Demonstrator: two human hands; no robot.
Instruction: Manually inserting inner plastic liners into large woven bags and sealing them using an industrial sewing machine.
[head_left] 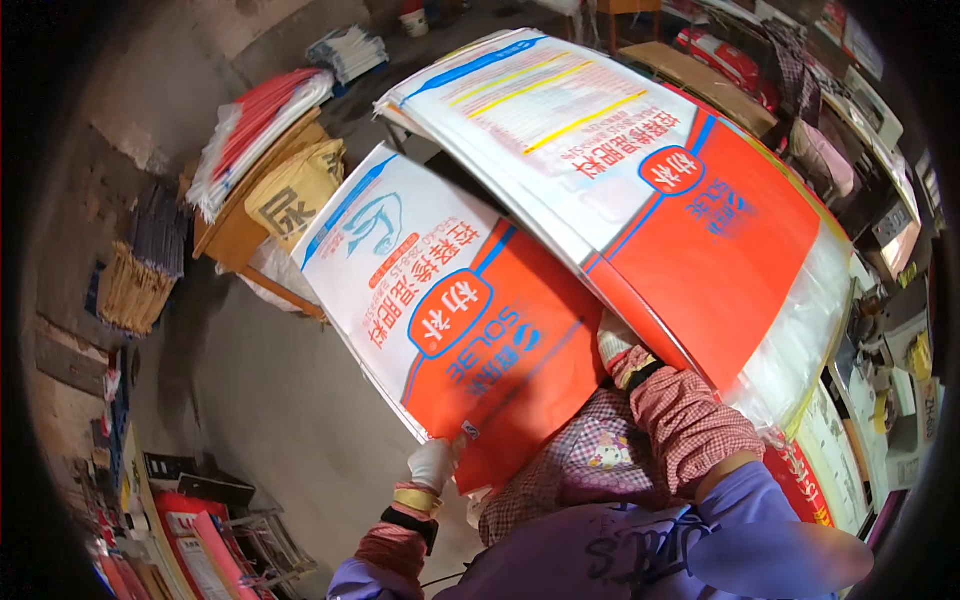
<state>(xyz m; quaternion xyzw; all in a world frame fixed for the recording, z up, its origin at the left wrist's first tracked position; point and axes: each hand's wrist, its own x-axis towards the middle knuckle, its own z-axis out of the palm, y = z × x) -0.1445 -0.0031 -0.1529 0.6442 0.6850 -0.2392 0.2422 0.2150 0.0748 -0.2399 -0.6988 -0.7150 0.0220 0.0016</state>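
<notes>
Head view: from where I stand, a person bends over a large printed bag (545,285), the two hands well apart at its edges.
Printed bag: slanting before the person's body, just left of the big stack; white at the far end, red-orange at the near end, with blue lines and a blue badge. Whether it is one layer or several, I cannot tell.
Left hand: white-gloved (431,465), clamped on the near left edge of the printed bag.
Right hand: white-gloved (616,342), touching the right edge of the printed bag, beside the stack; its fingers are partly hidden, so I cannot tell whether they are closed.
Bag stack: similar red-and-white bags (745,260) piled to the right, with clear plastic (800,325) at their right side.
Clothing: checked sleeves (690,425), a checked apron (590,450) and a purple top (620,545).
Far left: red-and-white bundles (265,125) on a wooden worktop (228,245), a yellowish sack (297,195) against it.
Left wall: dark and tan bundles (140,275) standing on the floor (270,385).
</notes>
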